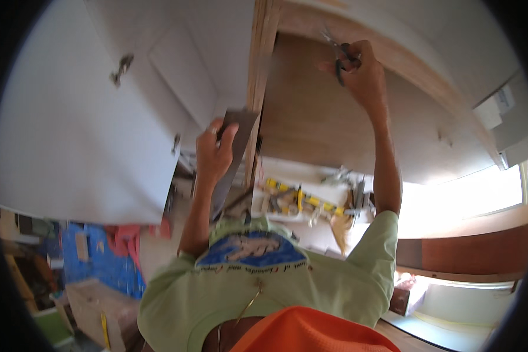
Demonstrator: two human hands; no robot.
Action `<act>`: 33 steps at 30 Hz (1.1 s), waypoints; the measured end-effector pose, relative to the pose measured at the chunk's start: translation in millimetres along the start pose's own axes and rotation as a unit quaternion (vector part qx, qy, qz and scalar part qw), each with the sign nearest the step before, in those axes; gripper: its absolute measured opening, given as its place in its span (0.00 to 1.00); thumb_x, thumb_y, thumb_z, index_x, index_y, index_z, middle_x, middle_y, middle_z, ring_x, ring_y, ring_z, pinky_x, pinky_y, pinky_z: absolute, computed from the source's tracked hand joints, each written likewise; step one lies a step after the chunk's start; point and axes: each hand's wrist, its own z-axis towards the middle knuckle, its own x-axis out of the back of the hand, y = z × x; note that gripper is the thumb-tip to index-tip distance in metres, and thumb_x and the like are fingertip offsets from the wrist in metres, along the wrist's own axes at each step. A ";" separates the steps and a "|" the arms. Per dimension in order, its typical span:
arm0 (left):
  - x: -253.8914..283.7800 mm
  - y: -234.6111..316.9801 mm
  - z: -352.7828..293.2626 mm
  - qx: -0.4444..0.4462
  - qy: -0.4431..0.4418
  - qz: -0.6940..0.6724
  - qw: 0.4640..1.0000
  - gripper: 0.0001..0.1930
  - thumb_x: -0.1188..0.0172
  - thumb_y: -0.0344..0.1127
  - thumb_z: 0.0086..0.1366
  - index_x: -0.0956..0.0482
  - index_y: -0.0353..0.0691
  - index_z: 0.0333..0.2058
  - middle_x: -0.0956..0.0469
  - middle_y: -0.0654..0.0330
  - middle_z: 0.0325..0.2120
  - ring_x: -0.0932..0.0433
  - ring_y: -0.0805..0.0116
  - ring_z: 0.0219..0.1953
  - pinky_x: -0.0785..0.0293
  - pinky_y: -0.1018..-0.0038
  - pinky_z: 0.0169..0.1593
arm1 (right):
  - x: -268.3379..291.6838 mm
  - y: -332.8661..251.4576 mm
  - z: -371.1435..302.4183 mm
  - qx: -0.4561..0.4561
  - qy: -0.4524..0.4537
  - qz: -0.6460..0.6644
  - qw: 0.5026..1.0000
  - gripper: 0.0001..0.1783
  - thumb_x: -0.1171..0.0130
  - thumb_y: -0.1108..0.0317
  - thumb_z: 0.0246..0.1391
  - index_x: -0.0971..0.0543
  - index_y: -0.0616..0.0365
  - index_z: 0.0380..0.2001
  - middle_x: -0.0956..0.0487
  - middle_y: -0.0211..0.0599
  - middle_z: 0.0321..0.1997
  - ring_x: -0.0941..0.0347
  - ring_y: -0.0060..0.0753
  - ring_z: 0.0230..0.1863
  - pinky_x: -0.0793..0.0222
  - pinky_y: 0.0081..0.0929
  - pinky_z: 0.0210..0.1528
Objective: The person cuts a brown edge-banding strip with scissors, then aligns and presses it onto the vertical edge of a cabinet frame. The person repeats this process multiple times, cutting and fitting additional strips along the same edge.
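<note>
Scissors (335, 43) – in R hand (364, 70); strip (242, 135) – L hand (214, 149)

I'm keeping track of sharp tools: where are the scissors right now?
In the head view, the scissors are above and right of centre, in the person's right grip, their tips appearing against the pale wooden strip.

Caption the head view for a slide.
Left hand gripping a flat grey-brown strip; right hand holding black-handled scissors in front of a brown panel.
</note>
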 end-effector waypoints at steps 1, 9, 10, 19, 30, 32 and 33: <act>2.3 -0.4 3.5 -0.004 -0.001 -0.017 1.000 0.13 0.44 0.39 0.71 0.22 0.32 0.37 0.21 0.58 0.22 0.29 0.73 0.23 0.32 0.71 0.29 | 20.2 2.3 22.9 0.000 0.010 -0.006 1.000 0.23 0.26 0.57 0.44 0.24 0.56 0.38 0.16 0.37 0.32 0.21 0.36 0.30 0.26 0.33 0.36; 9.3 -7.0 12.4 -0.037 -0.025 -0.173 0.984 0.11 0.46 0.41 0.74 0.25 0.38 0.42 0.32 0.71 0.27 0.38 0.83 0.28 0.40 0.81 0.32 | 84.7 71.1 201.7 -0.050 -0.211 -0.284 0.934 0.42 0.26 0.26 0.31 0.27 0.59 0.10 0.24 0.39 0.15 0.26 0.38 0.19 0.28 0.37 0.28; 9.8 -7.2 14.9 -0.042 -0.023 -0.193 0.980 0.10 0.45 0.39 0.73 0.25 0.38 0.43 0.29 0.68 0.28 0.36 0.81 0.30 0.38 0.81 0.34 | 76.5 87.5 206.1 -0.046 -0.229 -0.280 0.931 0.43 0.27 0.24 0.28 0.26 0.59 0.10 0.23 0.40 0.16 0.25 0.37 0.21 0.28 0.39 0.30; 18.4 23.6 101.3 -0.110 -0.136 -0.532 0.828 0.18 0.50 0.39 0.75 0.35 0.43 0.59 0.33 0.67 0.28 0.35 0.78 0.23 0.38 0.80 0.28 | 87.2 117.3 204.2 -0.194 -0.316 0.045 0.928 0.18 0.25 0.55 0.47 0.19 0.58 0.30 0.20 0.35 0.21 0.25 0.27 0.20 0.31 0.24 0.22; -10.9 193.3 225.0 -0.220 -0.072 -0.449 0.863 0.18 0.45 0.37 0.72 0.33 0.41 0.58 0.26 0.65 0.32 0.30 0.77 0.25 0.29 0.75 0.30 | 14.8 -88.3 56.6 0.168 -0.255 0.412 0.859 0.33 0.35 0.58 0.60 0.35 0.61 0.63 0.28 0.42 0.59 0.30 0.33 0.59 0.31 0.35 0.59; -7.9 214.3 244.7 -0.302 0.067 -0.239 0.920 0.15 0.41 0.35 0.69 0.28 0.40 0.52 0.23 0.62 0.33 0.25 0.71 0.26 0.26 0.72 0.33 | 7.2 -113.1 51.8 0.160 -0.145 0.398 0.892 0.44 0.34 0.52 0.59 0.41 0.67 0.67 0.32 0.49 0.64 0.31 0.43 0.62 0.33 0.41 0.62; -7.1 222.2 251.6 -0.337 0.128 -0.132 0.923 0.14 0.39 0.34 0.68 0.26 0.39 0.49 0.21 0.60 0.33 0.22 0.68 0.27 0.24 0.70 0.34 | 2.8 -124.3 51.4 0.157 -0.092 0.417 0.891 0.45 0.33 0.53 0.58 0.42 0.67 0.67 0.33 0.50 0.65 0.32 0.44 0.63 0.33 0.42 0.63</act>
